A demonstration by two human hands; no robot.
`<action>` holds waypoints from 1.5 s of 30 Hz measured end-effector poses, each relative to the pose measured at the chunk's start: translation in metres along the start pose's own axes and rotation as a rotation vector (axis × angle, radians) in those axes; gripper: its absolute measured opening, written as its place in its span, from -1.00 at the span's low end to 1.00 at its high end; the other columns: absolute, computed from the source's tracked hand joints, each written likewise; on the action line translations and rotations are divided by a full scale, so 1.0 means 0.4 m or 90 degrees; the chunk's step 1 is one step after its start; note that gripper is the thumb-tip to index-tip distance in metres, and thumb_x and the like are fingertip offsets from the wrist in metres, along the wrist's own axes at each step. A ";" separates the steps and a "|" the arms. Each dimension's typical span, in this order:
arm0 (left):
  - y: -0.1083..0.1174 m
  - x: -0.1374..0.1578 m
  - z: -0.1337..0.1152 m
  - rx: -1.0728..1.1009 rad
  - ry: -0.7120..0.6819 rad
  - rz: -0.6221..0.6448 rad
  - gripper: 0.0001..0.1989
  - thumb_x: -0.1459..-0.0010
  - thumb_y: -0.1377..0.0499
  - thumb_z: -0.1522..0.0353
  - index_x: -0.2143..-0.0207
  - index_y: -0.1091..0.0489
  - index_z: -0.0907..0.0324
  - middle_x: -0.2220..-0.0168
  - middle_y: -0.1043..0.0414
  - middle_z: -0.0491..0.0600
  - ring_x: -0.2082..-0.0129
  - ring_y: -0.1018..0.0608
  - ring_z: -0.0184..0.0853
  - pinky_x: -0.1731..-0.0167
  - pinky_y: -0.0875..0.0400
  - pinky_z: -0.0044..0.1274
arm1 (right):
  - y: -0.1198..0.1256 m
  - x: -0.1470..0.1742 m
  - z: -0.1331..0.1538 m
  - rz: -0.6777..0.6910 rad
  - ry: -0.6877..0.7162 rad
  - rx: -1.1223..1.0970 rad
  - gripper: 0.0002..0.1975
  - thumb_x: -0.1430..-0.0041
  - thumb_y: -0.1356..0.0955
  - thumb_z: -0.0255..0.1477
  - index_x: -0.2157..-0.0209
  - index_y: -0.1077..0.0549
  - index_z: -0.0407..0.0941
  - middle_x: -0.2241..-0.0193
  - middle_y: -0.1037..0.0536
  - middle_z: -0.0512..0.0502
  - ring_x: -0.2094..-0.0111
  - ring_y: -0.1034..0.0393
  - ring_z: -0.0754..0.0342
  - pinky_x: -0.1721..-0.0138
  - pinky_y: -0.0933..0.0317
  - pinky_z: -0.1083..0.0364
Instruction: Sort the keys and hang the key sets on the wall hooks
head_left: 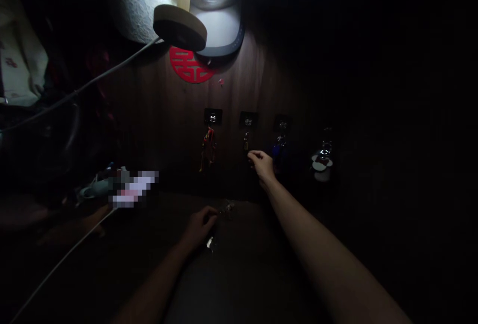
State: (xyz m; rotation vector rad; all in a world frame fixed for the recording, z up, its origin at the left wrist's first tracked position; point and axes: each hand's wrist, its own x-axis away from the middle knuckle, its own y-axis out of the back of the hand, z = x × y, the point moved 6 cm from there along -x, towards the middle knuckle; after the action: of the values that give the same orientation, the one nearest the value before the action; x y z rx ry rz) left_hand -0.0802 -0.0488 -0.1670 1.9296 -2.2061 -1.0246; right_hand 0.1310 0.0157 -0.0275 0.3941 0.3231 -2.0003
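Observation:
My right hand (262, 163) is raised to the dark wood panel, thumb and index finger pinched at the lower end of a small metallic keychain (246, 141). This keychain hangs below a black hook plate (248, 119). Lower down, my left hand (203, 221) is over the dark surface, its thumb and finger closing at a small shiny trinket (228, 208) too dim to name. Close below the left hand lies a small silvery piece (210, 244). A red tasselled keychain (209, 146) hangs left of my right hand, and a dark blue pendant (278, 151) just right of it.
Farther right is a white bow-trimmed charm (321, 162). Above are a lit lamp's round base (179, 27), a grey rounded device (220, 25) and a red round paper cutout (191, 67). A white cable (112, 69) crosses the left, above a pixelated item (135, 189).

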 end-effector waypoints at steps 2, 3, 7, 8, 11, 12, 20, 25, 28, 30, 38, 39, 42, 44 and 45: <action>-0.001 -0.001 0.003 -0.007 0.001 0.003 -0.79 -0.05 -0.01 0.30 0.32 -0.39 0.14 0.31 -0.49 -0.11 0.31 -0.50 -0.37 0.29 -0.33 -0.60 | 0.012 0.030 -0.037 0.019 -0.016 0.007 -0.82 0.23 -0.35 -0.38 0.48 -0.43 -0.14 0.58 -0.44 0.05 0.55 -0.30 0.20 0.60 -0.10 0.25; -0.001 -0.001 0.004 -0.012 0.003 0.003 -0.78 -0.04 -0.01 0.30 0.32 -0.39 0.14 0.32 -0.49 -0.11 0.31 -0.50 -0.37 0.29 -0.32 -0.61 | 0.019 0.047 -0.057 0.030 -0.025 0.011 -0.83 0.23 -0.35 -0.38 0.49 -0.43 -0.14 0.58 -0.45 0.04 0.55 -0.30 0.20 0.60 -0.10 0.25; -0.001 0.000 0.005 -0.029 0.015 0.012 -0.77 -0.03 -0.01 0.30 0.30 -0.39 0.14 0.32 -0.49 -0.11 0.31 -0.49 -0.36 0.31 -0.32 -0.60 | 0.043 0.119 -0.136 0.075 -0.063 0.027 -0.82 0.24 -0.34 -0.35 0.52 -0.44 -0.14 0.59 -0.47 0.02 0.56 -0.32 0.17 0.58 -0.11 0.22; -0.002 0.000 0.004 -0.028 0.015 0.013 -0.78 -0.03 -0.01 0.30 0.30 -0.39 0.14 0.32 -0.49 -0.11 0.30 -0.49 -0.36 0.30 -0.32 -0.60 | 0.050 0.136 -0.155 0.084 -0.070 0.030 -0.82 0.25 -0.34 -0.34 0.53 -0.45 -0.14 0.60 -0.47 0.02 0.56 -0.33 0.15 0.56 -0.13 0.20; -0.002 0.001 0.003 -0.024 0.011 0.010 -0.79 -0.03 -0.02 0.31 0.31 -0.39 0.14 0.32 -0.49 -0.10 0.30 -0.49 -0.35 0.29 -0.32 -0.59 | 0.069 0.180 -0.204 0.103 -0.079 0.044 -0.82 0.28 -0.36 -0.34 0.56 -0.45 -0.15 0.61 -0.48 0.00 0.52 -0.36 0.10 0.47 -0.18 0.14; -0.003 0.001 0.003 -0.026 0.011 0.012 -0.79 -0.03 -0.02 0.31 0.31 -0.39 0.13 0.33 -0.49 -0.10 0.31 -0.49 -0.36 0.29 -0.32 -0.59 | 0.075 0.192 -0.218 0.108 -0.077 0.056 -0.82 0.27 -0.35 -0.33 0.56 -0.45 -0.14 0.60 -0.49 0.00 0.50 -0.37 0.08 0.45 -0.19 0.13; -0.002 0.005 -0.004 -0.050 0.015 0.025 -0.79 -0.04 -0.02 0.31 0.30 -0.39 0.14 0.35 -0.48 -0.11 0.33 -0.50 -0.36 0.33 -0.31 -0.60 | 0.091 0.252 -0.265 0.120 0.005 0.186 -0.86 0.14 -0.27 -0.41 0.52 -0.45 -0.11 0.47 -0.53 -0.04 0.32 -0.41 0.00 0.23 -0.22 0.04; -0.004 0.005 0.000 -0.052 0.018 0.035 -0.78 -0.05 -0.01 0.31 0.28 -0.39 0.13 0.33 -0.49 -0.11 0.33 -0.50 -0.35 0.32 -0.31 -0.58 | 0.049 0.288 -0.253 0.223 0.094 0.346 -0.74 0.03 -0.21 -0.50 0.31 -0.47 -0.08 0.28 -0.52 -0.06 0.16 -0.35 0.02 0.08 -0.15 0.01; -0.006 0.005 0.000 -0.043 0.011 0.038 -0.79 -0.04 -0.02 0.32 0.29 -0.39 0.13 0.31 -0.49 -0.11 0.30 -0.50 -0.35 0.29 -0.31 -0.58 | 0.028 0.310 -0.253 0.275 0.127 0.419 -0.62 -0.01 -0.20 -0.54 0.11 -0.39 -0.03 0.11 -0.45 -0.06 0.04 -0.26 0.02 0.02 -0.10 0.00; -0.006 0.006 -0.003 -0.035 0.006 0.039 -0.79 -0.04 -0.02 0.32 0.29 -0.39 0.12 0.30 -0.49 -0.11 0.29 -0.50 -0.35 0.27 -0.31 -0.58 | 0.020 0.320 -0.260 0.304 0.131 0.453 -0.54 -0.03 -0.20 -0.54 0.00 -0.30 0.01 0.03 -0.39 -0.07 -0.02 -0.20 0.02 -0.01 -0.05 -0.03; -0.008 0.010 0.001 -0.040 0.015 0.036 -0.78 -0.04 -0.03 0.30 0.29 -0.41 0.11 0.27 -0.50 -0.10 0.26 -0.50 -0.33 0.25 -0.33 -0.57 | 0.021 0.335 -0.263 0.332 0.153 0.499 -0.58 -0.04 -0.21 -0.53 0.03 -0.29 0.03 0.04 -0.40 -0.06 -0.02 -0.19 -0.01 -0.02 -0.01 -0.08; -0.008 0.010 0.000 -0.039 0.009 0.035 -0.78 -0.04 -0.03 0.30 0.29 -0.41 0.11 0.27 -0.50 -0.11 0.26 -0.50 -0.33 0.25 -0.33 -0.57 | 0.023 0.335 -0.257 0.327 0.154 0.495 -0.59 -0.04 -0.21 -0.53 0.05 -0.31 0.03 0.06 -0.41 -0.06 0.00 -0.20 -0.01 -0.01 -0.02 -0.08; -0.007 0.013 -0.003 -0.039 -0.008 0.031 -0.78 -0.05 -0.03 0.31 0.27 -0.41 0.11 0.24 -0.50 -0.11 0.24 -0.50 -0.34 0.21 -0.33 -0.57 | 0.030 0.334 -0.230 0.309 0.153 0.434 -0.63 -0.05 -0.19 -0.53 0.09 -0.34 0.00 0.10 -0.43 -0.06 0.04 -0.25 0.00 0.02 -0.07 -0.05; -0.008 0.016 -0.010 -0.043 -0.020 0.036 -0.77 -0.06 -0.03 0.31 0.25 -0.41 0.11 0.22 -0.50 -0.11 0.21 -0.50 -0.33 0.18 -0.32 -0.57 | 0.034 0.332 -0.210 0.292 0.145 0.353 -0.66 -0.05 -0.19 -0.50 0.10 -0.34 -0.03 0.13 -0.45 -0.08 0.09 -0.31 0.02 0.07 -0.13 0.01; -0.009 0.018 -0.016 -0.044 -0.030 0.040 -0.76 -0.06 -0.03 0.32 0.23 -0.41 0.11 0.20 -0.49 -0.10 0.19 -0.49 -0.33 0.15 -0.31 -0.56 | 0.036 0.331 -0.201 0.286 0.137 0.309 -0.66 -0.05 -0.20 -0.47 0.10 -0.34 -0.05 0.15 -0.46 -0.08 0.13 -0.33 0.03 0.10 -0.16 0.03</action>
State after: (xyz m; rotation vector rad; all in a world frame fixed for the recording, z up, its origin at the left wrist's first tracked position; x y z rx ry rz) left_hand -0.0759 -0.0580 -0.1665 1.8146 -2.2083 -1.1321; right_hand 0.0990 -0.0662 -0.1557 0.9076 -0.1227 -1.5772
